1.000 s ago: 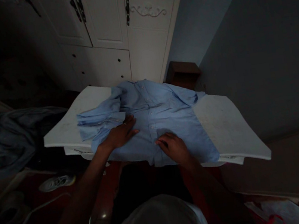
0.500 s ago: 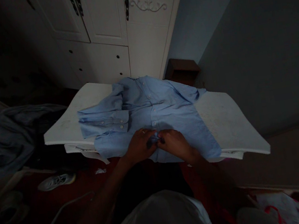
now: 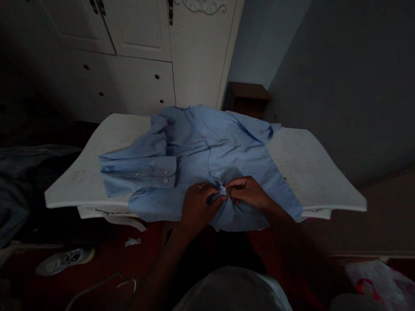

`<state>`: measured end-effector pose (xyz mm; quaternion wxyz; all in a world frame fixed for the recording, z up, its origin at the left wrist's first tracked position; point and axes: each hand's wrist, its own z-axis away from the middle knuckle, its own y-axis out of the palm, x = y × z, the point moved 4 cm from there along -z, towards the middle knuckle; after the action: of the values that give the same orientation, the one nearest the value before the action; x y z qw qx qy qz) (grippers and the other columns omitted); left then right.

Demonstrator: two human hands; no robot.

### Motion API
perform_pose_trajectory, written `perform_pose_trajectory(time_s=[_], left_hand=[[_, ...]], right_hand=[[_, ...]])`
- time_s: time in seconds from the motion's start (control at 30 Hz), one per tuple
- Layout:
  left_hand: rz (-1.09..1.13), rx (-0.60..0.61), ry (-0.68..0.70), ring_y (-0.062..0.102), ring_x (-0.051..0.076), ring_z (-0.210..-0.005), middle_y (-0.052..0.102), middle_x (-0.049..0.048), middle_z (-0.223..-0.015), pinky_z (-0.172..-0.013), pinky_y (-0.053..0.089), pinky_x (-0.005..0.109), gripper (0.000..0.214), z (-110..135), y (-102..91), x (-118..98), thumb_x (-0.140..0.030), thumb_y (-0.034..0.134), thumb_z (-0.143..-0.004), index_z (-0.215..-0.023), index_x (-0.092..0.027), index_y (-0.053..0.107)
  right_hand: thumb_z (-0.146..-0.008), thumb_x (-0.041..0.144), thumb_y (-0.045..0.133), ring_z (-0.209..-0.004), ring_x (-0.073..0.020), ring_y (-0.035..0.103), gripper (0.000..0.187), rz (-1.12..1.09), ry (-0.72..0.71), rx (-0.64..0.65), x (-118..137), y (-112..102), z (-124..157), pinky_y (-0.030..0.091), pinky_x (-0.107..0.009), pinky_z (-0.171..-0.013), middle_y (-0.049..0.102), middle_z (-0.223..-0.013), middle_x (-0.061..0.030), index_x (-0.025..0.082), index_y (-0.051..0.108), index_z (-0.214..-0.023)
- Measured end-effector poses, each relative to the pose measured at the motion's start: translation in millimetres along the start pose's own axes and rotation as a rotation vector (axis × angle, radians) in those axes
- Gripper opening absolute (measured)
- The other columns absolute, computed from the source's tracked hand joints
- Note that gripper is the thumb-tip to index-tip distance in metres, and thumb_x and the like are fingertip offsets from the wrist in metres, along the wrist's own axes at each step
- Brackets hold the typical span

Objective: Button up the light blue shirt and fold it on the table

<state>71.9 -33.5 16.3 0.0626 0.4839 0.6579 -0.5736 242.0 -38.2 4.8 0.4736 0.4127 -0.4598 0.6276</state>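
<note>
Hands (image 3: pixel 199 207) x2 w/ 1 shirt (image 3: pixel 237 157)

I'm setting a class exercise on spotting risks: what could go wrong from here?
Creases might form: the left hand and right hand pinch the blue shirt, and its cloth puckers between them. A tug could also make it slip, since its hem overhangs the near edge of the white board.

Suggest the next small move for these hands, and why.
Perhaps the left hand and right hand should fasten the pinched spot: both grip the blue shirt close together on its front strip, bunching it, just below a visible button. Whether another sits in their grip is hidden.
</note>
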Motion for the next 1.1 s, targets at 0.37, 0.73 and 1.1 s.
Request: perform_pose_trajectory(time_s=[0.37,0.73,1.1], left_hand=[[-0.064,0.071,0.017,0.065,0.023,-0.091,0.073,0.0051,-0.093,-0.084,0.047,0.038,0.018,-2.8,7.1,-1.7,-0.038,0.063,-0.089,-0.090,-0.022,0.071],[-0.137,0.066,-0.043,0.066,0.024,-0.088,0.074,0.0054,-0.089,-0.082,0.048,0.038,0.013,-6.4,8.0,0.3,-0.026,0.061,-0.089,-0.089,-0.021,0.073],[-0.065,0.086,-0.024,0.067,0.022,-0.088,0.075,0.0031,-0.090,-0.083,0.047,0.037,0.016,-8.6,5.2,-0.1,-0.033,0.063,-0.090,-0.090,-0.021,0.073]], right_hand=[[-0.073,0.044,0.069,-0.051,-0.0090,0.054,0.029,0.017,-0.071,0.068,2.0,-1.4,4.0,0.047,-0.022,-0.051,0.064,-0.065,0.0022,0.017,0.070,-0.083],[-0.083,0.040,0.070,-0.073,-0.0153,0.064,0.021,0.654,-0.386,0.032,41.0,7.1,22.5,0.048,-0.026,-0.068,0.071,-0.084,-0.0023,0.021,0.072,-0.089],[-0.084,0.017,0.063,-0.063,-0.0125,0.060,0.010,1.002,-0.394,0.106,49.1,8.2,16.0,0.037,-0.022,-0.062,0.069,-0.072,0.0009,0.020,0.071,-0.079]])
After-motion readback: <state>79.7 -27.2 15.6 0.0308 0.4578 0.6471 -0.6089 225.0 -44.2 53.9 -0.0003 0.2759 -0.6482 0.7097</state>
